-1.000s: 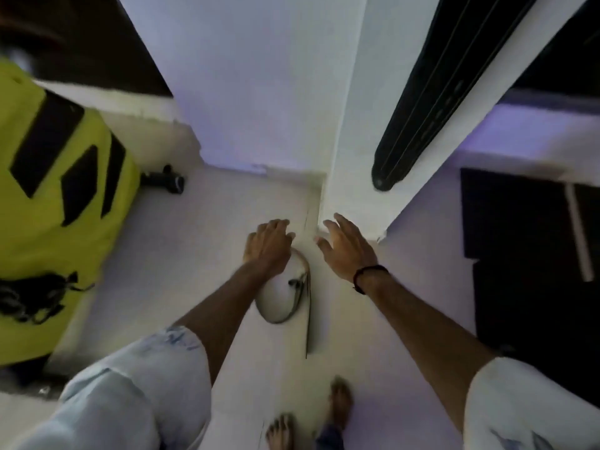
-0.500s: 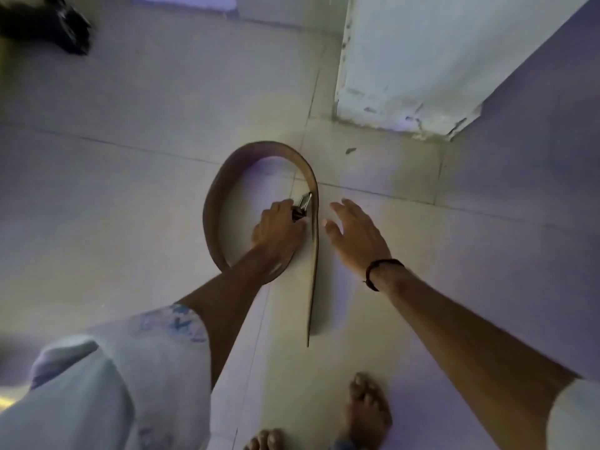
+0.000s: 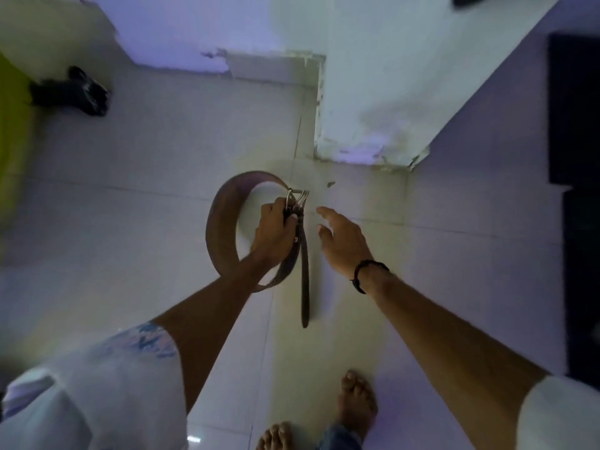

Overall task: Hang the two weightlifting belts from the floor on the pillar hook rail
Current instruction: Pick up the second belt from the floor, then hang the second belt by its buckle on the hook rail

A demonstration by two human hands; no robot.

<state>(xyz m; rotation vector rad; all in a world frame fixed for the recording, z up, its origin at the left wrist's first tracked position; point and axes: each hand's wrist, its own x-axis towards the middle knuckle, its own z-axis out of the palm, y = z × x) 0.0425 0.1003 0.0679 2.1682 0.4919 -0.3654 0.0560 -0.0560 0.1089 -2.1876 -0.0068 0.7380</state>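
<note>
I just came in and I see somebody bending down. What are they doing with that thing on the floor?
A person is picking up a brown weightlifting belt from the tiled floor. Their left hand is closed around it next to the metal buckle, and the belt's loop and its loose strap end hang down from that grip. Their right hand is open beside it, touching nothing. The base of the white pillar is just ahead. Only this one belt is in view, and nothing is hung up yet.

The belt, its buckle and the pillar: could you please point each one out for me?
belt (image 3: 220,228): head view, on the wide curved left side of the loop.
buckle (image 3: 300,198): head view, on the metal prongs.
pillar (image 3: 373,125): head view, on its scuffed lower face.
</note>
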